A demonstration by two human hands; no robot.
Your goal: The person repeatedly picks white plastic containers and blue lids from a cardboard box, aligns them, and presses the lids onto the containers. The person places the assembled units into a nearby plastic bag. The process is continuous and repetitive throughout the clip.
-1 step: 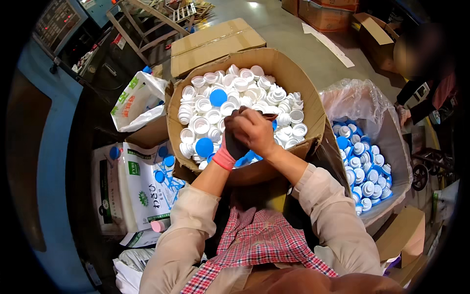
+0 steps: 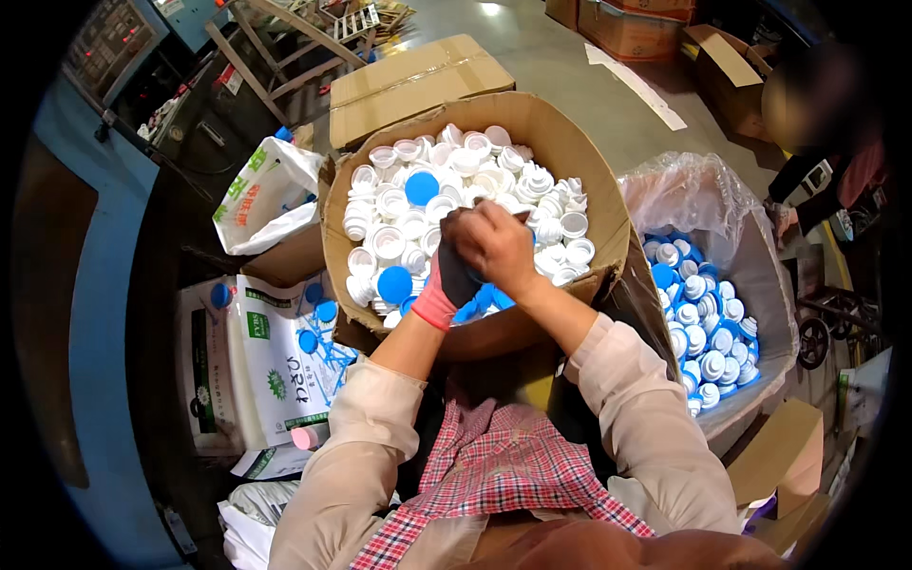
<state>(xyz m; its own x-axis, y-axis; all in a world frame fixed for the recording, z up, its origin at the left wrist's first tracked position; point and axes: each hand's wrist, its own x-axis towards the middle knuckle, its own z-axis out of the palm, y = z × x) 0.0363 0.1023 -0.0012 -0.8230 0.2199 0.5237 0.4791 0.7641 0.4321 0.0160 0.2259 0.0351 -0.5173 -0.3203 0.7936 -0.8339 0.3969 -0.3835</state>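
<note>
My left hand (image 2: 456, 271), in a dark glove with a pink cuff, is closed over the near half of a cardboard box (image 2: 594, 166) heaped with white plastic caps (image 2: 388, 242). Pressed against it is my bare right hand (image 2: 501, 249), its fingers curled. What the two hands grip between them is hidden; a small dark tip juts out at their right side. Blue pieces (image 2: 480, 302) show just below the hands, by the near wall of the box. Two round blue caps (image 2: 394, 284) lie on the white ones to the left.
At right stands a plastic-lined container (image 2: 774, 323) of blue-and-white caps (image 2: 712, 332). A closed carton (image 2: 418, 85) sits behind the box. Left are a white bag (image 2: 271, 199) and a printed sack (image 2: 285, 380) with blue pieces on it. A person (image 2: 826, 180) is at far right.
My right hand has turned slightly and its wrist sits a little lower. The whole view has shifted a touch. Both hands stay together over the box.
</note>
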